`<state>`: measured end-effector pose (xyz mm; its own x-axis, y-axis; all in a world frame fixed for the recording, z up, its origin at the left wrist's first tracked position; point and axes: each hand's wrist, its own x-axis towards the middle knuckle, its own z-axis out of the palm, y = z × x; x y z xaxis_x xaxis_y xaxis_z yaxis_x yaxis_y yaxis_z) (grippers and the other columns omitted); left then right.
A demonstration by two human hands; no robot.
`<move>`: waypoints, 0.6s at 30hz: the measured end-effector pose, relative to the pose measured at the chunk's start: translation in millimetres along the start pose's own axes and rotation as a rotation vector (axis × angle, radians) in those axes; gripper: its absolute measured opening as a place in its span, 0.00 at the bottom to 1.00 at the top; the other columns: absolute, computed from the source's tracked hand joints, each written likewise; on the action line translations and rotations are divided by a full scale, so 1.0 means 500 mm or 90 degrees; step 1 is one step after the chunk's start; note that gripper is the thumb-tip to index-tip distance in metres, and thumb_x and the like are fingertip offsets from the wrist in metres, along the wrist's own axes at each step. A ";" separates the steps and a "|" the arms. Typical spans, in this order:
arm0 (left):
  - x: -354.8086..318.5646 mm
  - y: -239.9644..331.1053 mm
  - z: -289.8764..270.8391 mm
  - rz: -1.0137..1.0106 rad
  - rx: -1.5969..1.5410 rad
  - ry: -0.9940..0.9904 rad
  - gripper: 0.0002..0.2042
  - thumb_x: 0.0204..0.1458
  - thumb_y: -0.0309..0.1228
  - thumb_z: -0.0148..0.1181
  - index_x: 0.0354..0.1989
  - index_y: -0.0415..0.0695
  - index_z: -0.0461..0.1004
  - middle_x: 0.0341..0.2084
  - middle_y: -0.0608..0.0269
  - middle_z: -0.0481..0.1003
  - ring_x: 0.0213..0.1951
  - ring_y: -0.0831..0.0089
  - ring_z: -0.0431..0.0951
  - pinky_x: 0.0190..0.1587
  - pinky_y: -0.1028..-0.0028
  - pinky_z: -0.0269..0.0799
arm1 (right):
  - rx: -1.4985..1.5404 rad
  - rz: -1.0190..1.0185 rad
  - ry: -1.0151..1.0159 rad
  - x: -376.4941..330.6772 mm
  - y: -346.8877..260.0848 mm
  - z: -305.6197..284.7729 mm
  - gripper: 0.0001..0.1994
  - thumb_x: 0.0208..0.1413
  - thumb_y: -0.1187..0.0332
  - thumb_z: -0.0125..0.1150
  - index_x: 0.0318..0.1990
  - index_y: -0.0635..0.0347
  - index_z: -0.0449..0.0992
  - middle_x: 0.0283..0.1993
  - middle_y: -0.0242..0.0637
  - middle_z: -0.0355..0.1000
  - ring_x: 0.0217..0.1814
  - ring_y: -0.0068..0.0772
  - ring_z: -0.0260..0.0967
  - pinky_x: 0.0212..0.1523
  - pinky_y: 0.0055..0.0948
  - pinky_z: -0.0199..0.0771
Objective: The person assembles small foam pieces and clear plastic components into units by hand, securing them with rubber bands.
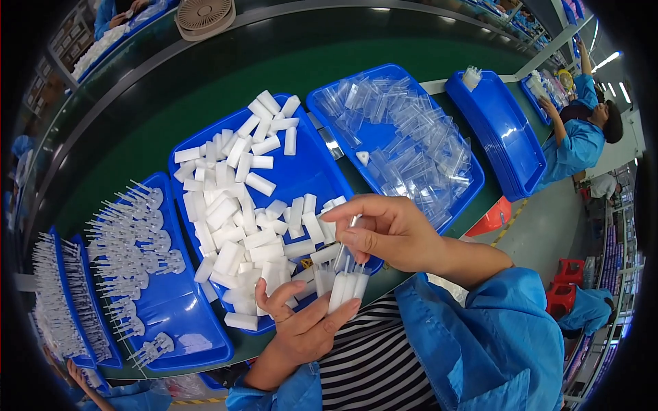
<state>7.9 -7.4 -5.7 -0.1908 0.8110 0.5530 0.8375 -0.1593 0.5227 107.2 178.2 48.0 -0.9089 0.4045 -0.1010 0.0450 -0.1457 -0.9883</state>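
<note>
White foam-like blocks lie heaped in the big blue tray at the middle of the dark green bench, spreading from its far corner down to the near edge just in front of the person. To its right sits a second blue tray filled with clear plastic sleeves, and beyond that a stack of blue trays bearing one small clear container at its far end. To the left, another blue tray holds rows of clear thin-stemmed parts, with narrower trays of similar needle-like pieces at the far left. A round beige fan rests at the top of the bench. Another worker in a blue smock bends over the line at the right. Nearest the body, the left hand is cupped palm up, fingers curled around a small bundle of white blocks in clear sleeves held upright against the fingertips. Just above it, the right hand is closed, thumb and fingers pinched on a thin clear stemmed piece that points down toward the bundle; whether its tip touches the bundle cannot be told.
</note>
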 end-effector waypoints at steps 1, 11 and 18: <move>-0.001 -0.002 0.001 -0.001 0.007 0.004 0.13 0.42 0.31 0.56 0.37 0.65 0.78 0.28 0.81 0.71 0.47 0.69 0.59 0.61 0.55 0.30 | -0.005 0.003 -0.029 0.000 0.001 -0.002 0.14 0.55 0.75 0.52 0.49 0.65 0.69 0.35 0.33 0.67 0.27 0.15 0.64 0.27 0.14 0.65; 0.003 0.000 -0.002 -0.024 0.015 0.001 0.14 0.44 0.30 0.53 0.36 0.64 0.78 0.27 0.80 0.71 0.47 0.68 0.59 0.61 0.55 0.30 | -0.035 -0.066 -0.010 0.000 0.011 -0.001 0.16 0.55 0.75 0.53 0.52 0.63 0.68 0.36 0.33 0.67 0.31 0.17 0.67 0.33 0.16 0.67; 0.000 0.001 -0.003 -0.031 0.006 0.007 0.14 0.44 0.29 0.52 0.37 0.63 0.78 0.27 0.79 0.72 0.46 0.68 0.60 0.61 0.55 0.29 | 0.063 0.065 -0.023 0.004 0.008 -0.004 0.16 0.53 0.74 0.56 0.50 0.63 0.70 0.36 0.34 0.68 0.32 0.19 0.69 0.34 0.16 0.69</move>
<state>7.4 -8.1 -4.5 -0.2368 0.8114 0.5344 0.8319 -0.1148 0.5430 106.2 180.0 43.4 -0.9161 0.3508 -0.1939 0.0978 -0.2735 -0.9569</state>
